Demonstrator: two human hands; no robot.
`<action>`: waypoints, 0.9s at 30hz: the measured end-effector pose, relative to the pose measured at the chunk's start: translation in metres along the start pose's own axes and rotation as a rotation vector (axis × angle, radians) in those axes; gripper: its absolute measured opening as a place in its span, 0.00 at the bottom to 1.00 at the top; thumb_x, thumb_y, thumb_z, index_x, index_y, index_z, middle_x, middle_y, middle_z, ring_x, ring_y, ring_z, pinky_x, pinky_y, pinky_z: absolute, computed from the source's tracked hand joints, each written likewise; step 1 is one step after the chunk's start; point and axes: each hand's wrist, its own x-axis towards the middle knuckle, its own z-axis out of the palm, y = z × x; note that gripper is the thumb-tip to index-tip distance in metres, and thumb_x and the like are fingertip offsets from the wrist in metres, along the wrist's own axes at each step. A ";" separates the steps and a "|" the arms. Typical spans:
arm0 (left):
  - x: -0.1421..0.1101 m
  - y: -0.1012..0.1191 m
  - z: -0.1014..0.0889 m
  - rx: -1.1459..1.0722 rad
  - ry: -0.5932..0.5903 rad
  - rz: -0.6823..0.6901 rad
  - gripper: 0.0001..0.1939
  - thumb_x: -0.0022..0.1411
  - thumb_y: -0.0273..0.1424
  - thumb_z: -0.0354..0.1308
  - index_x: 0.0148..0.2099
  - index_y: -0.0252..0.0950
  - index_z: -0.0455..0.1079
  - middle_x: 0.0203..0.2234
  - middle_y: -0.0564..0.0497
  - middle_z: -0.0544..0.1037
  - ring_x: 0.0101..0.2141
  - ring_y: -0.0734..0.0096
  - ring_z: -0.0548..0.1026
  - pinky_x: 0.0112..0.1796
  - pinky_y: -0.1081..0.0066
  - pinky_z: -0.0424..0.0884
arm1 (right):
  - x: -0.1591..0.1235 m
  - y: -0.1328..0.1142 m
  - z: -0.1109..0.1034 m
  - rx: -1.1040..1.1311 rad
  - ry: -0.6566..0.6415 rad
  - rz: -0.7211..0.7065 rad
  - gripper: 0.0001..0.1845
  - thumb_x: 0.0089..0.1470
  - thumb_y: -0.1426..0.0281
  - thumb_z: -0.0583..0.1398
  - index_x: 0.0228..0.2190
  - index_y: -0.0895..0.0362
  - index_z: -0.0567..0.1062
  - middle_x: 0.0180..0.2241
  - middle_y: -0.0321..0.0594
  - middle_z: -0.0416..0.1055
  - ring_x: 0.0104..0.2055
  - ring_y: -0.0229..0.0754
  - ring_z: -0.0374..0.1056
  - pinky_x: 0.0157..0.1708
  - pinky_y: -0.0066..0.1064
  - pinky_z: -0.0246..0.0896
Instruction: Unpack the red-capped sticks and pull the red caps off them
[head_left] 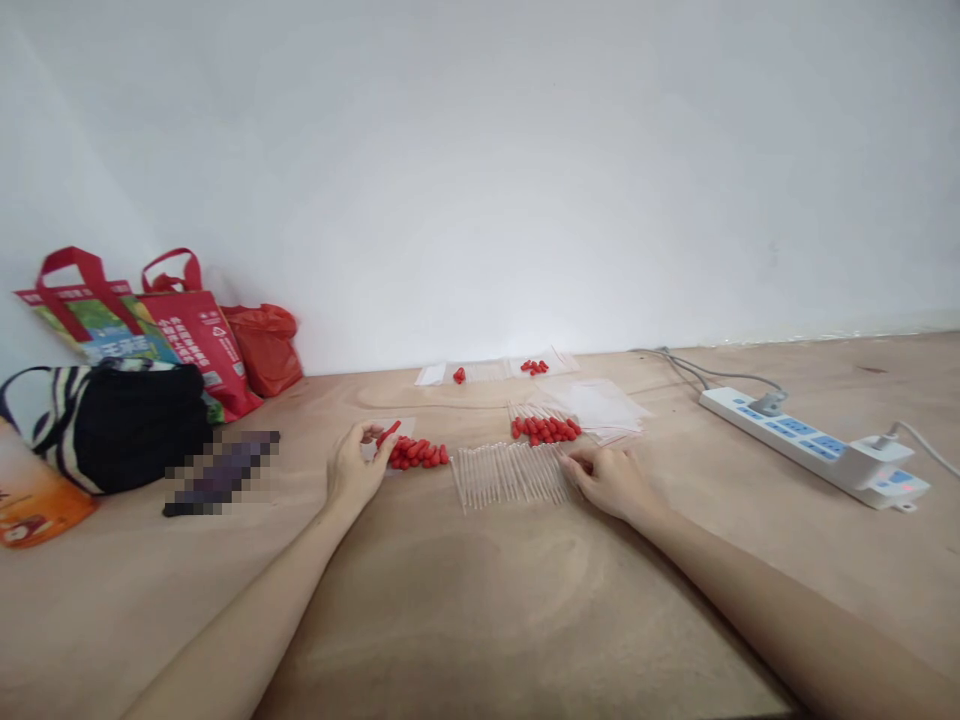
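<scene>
My left hand (354, 468) pinches one red rubber bulb (388, 434) between thumb and fingers, just left of a small heap of red bulbs (418, 453). A row of clear thin tubes (510, 473) lies side by side on the wooden table (480, 600). My right hand (611, 478) rests with curled fingers at the right end of that row, touching the tubes. Behind the row lie several finished droppers with red bulbs (546, 429) beside a stack of clear plastic bags (604, 408).
More bags with a few red pieces (534, 367) lie by the wall. A white power strip (817, 445) with cables sits at right. Red shopping bags (199, 330), a striped black bag (105, 425) and a blurred dark object (221, 472) stand at left.
</scene>
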 end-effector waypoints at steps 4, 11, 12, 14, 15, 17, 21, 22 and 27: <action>0.005 -0.006 -0.001 0.049 0.000 -0.116 0.14 0.49 0.42 0.51 0.32 0.37 0.67 0.29 0.50 0.74 0.32 0.66 0.71 0.32 0.71 0.66 | 0.001 0.001 0.001 0.013 0.003 -0.001 0.17 0.54 0.61 0.48 0.32 0.52 0.74 0.27 0.38 0.73 0.34 0.44 0.67 0.36 0.33 0.47; 0.006 -0.010 0.002 0.110 -0.109 -0.156 0.16 0.48 0.44 0.51 0.32 0.38 0.69 0.29 0.50 0.76 0.35 0.63 0.72 0.35 0.70 0.65 | 0.001 0.002 0.002 0.020 0.003 -0.002 0.16 0.54 0.61 0.49 0.34 0.51 0.74 0.25 0.38 0.72 0.33 0.43 0.67 0.35 0.32 0.47; 0.006 -0.009 0.002 0.114 -0.122 -0.148 0.16 0.49 0.45 0.50 0.32 0.39 0.69 0.30 0.50 0.76 0.35 0.63 0.72 0.36 0.69 0.65 | 0.001 0.002 0.002 0.023 0.000 0.000 0.16 0.54 0.61 0.49 0.34 0.52 0.74 0.25 0.38 0.72 0.33 0.43 0.67 0.36 0.33 0.47; 0.006 -0.007 0.001 0.111 -0.117 -0.149 0.16 0.50 0.44 0.49 0.33 0.39 0.70 0.31 0.50 0.76 0.37 0.62 0.72 0.37 0.68 0.65 | 0.001 0.002 0.001 0.028 -0.002 0.004 0.17 0.54 0.61 0.48 0.34 0.52 0.74 0.26 0.39 0.73 0.33 0.43 0.67 0.36 0.33 0.46; 0.006 -0.006 0.001 0.107 -0.096 -0.155 0.16 0.51 0.43 0.48 0.34 0.38 0.70 0.32 0.49 0.76 0.37 0.62 0.72 0.38 0.68 0.65 | 0.001 0.002 0.001 0.028 0.000 0.008 0.18 0.54 0.60 0.48 0.34 0.52 0.74 0.26 0.39 0.73 0.34 0.43 0.67 0.36 0.34 0.46; 0.007 -0.006 -0.001 0.102 -0.027 -0.167 0.17 0.53 0.42 0.46 0.35 0.38 0.70 0.33 0.48 0.76 0.38 0.60 0.71 0.39 0.66 0.64 | 0.001 0.002 0.000 0.024 0.008 0.012 0.18 0.54 0.60 0.47 0.34 0.52 0.74 0.28 0.40 0.73 0.34 0.44 0.67 0.37 0.34 0.47; 0.006 -0.003 -0.008 0.118 0.095 -0.138 0.18 0.55 0.42 0.44 0.36 0.36 0.69 0.33 0.45 0.75 0.38 0.58 0.70 0.39 0.62 0.64 | 0.001 0.002 -0.001 0.015 0.022 0.010 0.19 0.55 0.60 0.46 0.34 0.52 0.74 0.28 0.39 0.74 0.34 0.45 0.68 0.37 0.35 0.47; 0.005 0.001 -0.009 0.121 0.126 -0.107 0.17 0.55 0.41 0.45 0.36 0.36 0.69 0.32 0.45 0.75 0.38 0.58 0.69 0.40 0.62 0.64 | 0.001 0.002 -0.001 0.015 0.028 0.011 0.19 0.55 0.60 0.46 0.34 0.52 0.74 0.27 0.39 0.74 0.34 0.45 0.68 0.37 0.35 0.47; 0.001 0.040 -0.001 0.069 0.013 0.206 0.11 0.55 0.36 0.48 0.31 0.37 0.69 0.29 0.49 0.74 0.36 0.63 0.69 0.41 0.65 0.62 | 0.002 0.003 -0.001 0.011 0.064 0.019 0.20 0.56 0.61 0.45 0.34 0.52 0.74 0.29 0.40 0.74 0.35 0.44 0.68 0.38 0.36 0.46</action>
